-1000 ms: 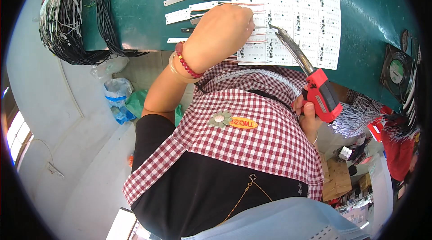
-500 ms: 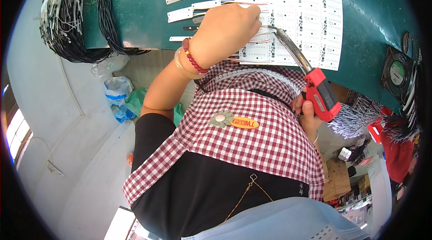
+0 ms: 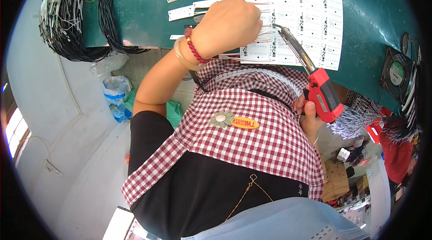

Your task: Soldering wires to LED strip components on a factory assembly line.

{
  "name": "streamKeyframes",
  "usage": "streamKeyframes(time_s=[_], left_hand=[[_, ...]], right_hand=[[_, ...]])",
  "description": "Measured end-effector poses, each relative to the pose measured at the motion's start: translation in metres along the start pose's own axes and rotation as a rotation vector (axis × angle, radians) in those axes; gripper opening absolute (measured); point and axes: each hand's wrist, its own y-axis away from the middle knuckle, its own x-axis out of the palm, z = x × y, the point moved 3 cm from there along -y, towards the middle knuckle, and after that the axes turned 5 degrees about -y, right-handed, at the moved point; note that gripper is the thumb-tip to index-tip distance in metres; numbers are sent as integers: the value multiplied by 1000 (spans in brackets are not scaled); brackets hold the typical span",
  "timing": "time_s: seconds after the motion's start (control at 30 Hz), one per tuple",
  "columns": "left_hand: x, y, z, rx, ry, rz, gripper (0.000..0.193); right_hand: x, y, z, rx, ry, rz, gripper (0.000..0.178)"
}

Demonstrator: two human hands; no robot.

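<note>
My right hand (image 3: 308, 113) is wrapped around the red handle of a soldering iron (image 3: 323, 96). Its bent tip reaches the white circuit board sheet (image 3: 310, 24), beside a column of small black components. Just left of that tip, my left hand (image 3: 231, 26) is closed over the board's left edge, knuckles up. Its fingertips are hidden, so whatever they pinch does not show. Thin wires (image 3: 265, 39) lie on the board close to those fingers. From the board's left side, wires run to several white and black LED strips (image 3: 181, 13), partly covered by my left hand.
Bundles of black cables (image 3: 67, 15) hang over the left part of the green tabletop (image 3: 139, 15). A black fan (image 3: 397, 72) stands at the right edge, above a bunch of grey-white wires (image 3: 351, 120). Plastic bags (image 3: 117, 93) lie below the table at left.
My left hand has shifted slightly up, its wrist turning a little. The soldering iron has moved slightly to the right, its tip still at the board.
</note>
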Motion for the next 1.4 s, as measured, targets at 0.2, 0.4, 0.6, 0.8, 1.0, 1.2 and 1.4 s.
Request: streamKeyframes(time_s=[0.2, 0.4, 0.6, 0.8, 1.0, 1.2, 1.4], left_hand=[[-2, -4, 3, 6, 103, 36, 25], [0, -4, 4, 31, 126, 36, 24], [-1, -5, 6, 17, 117, 49, 21], [-3, -10, 5, 12, 79, 125, 24], [-4, -10, 4, 41, 54, 100, 24], [0, -9, 6, 34, 85, 77, 23], [1, -9, 5, 53, 103, 61, 23]], right_hand=[[6, -3, 5, 52, -5, 10, 29], [7, -1, 4, 34, -5, 8, 29], [6, -2, 4, 13, 34, 27, 36], [3, 1, 1, 34, 86, 22, 40], [4, 2, 2, 5, 6, 0, 47], [7, -1, 3, 9, 1, -7, 43], [6, -2, 0, 27, 30, -1, 41]])
